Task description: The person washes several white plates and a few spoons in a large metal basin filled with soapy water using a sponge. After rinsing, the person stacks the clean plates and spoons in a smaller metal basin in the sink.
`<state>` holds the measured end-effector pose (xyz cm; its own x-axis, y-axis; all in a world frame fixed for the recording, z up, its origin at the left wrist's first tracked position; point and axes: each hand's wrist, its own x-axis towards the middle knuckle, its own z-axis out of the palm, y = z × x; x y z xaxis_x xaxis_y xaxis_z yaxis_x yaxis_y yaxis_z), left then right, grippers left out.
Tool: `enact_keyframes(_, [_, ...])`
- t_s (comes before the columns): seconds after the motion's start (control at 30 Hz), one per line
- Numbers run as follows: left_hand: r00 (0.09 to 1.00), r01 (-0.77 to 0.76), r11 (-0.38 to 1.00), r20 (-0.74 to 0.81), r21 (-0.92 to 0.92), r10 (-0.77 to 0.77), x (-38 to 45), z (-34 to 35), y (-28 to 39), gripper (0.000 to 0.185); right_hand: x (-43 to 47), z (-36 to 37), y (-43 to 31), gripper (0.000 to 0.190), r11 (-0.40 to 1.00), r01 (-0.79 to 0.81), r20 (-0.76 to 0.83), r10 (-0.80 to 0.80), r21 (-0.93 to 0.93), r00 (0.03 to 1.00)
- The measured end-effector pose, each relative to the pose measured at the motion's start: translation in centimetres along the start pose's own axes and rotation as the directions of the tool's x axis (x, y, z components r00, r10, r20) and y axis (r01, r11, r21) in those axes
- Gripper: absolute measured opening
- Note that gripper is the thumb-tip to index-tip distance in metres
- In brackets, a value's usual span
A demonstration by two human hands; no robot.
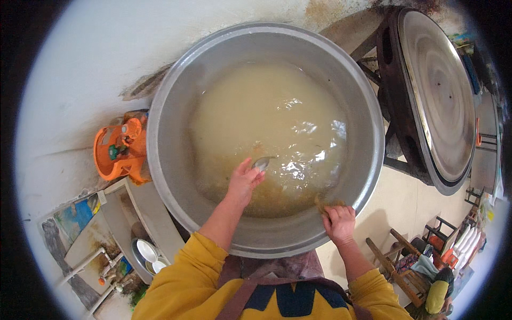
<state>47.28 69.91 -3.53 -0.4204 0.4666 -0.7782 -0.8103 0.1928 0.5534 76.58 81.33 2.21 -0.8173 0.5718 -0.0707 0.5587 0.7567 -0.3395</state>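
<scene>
A very large grey metal basin (264, 240) stands before me, holding cloudy yellowish water (256, 104). Over the water, my left hand (241, 186) grips a metal spoon-shaped utensil (262, 163); most of its handle is hidden by the fingers. My right hand (340, 224) is at the near right inner wall, closed on a brownish fibrous scrubber (326, 201) that seems to touch the metal. Small dark bits float in the water, and light glints off ripples on its right side.
A large round metal griddle or lid (444, 92) rests on a dark stand at the right. An orange gas cylinder (120, 154) stands left, against the white wall (88, 80). A sink (136, 224) with white bowls (147, 251) is lower left. A wooden chair (408, 276) stands lower right.
</scene>
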Motion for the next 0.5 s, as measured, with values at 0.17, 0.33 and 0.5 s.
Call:
enact_keyframes(0.17, [0.992, -0.029, 0.999, 0.122, 0.033, 0.024, -2.0, -0.4, 0.4, 0.054, 2.7, 0.5, -1.0, 0.033, 0.74, -0.523, 0.424, 0.349, 0.422, 0.836])
enact_keyframes(0.33, [0.882, -0.468, 0.596, 0.39, 0.652, 0.266, -4.3, -1.4, 0.0, 0.035, 7.9, 2.4, -3.1, 0.041, 0.143, -0.734, 0.699, 0.23, 0.664, 0.678])
enact_keyframes(0.5, [0.57, -0.808, -0.11, 0.815, 0.579, 0.109, -5.1, -2.5, 0.7, 0.021, 11.0, 4.2, -4.6, 0.048, -0.361, -0.746, 0.818, 0.096, 0.56, 0.567])
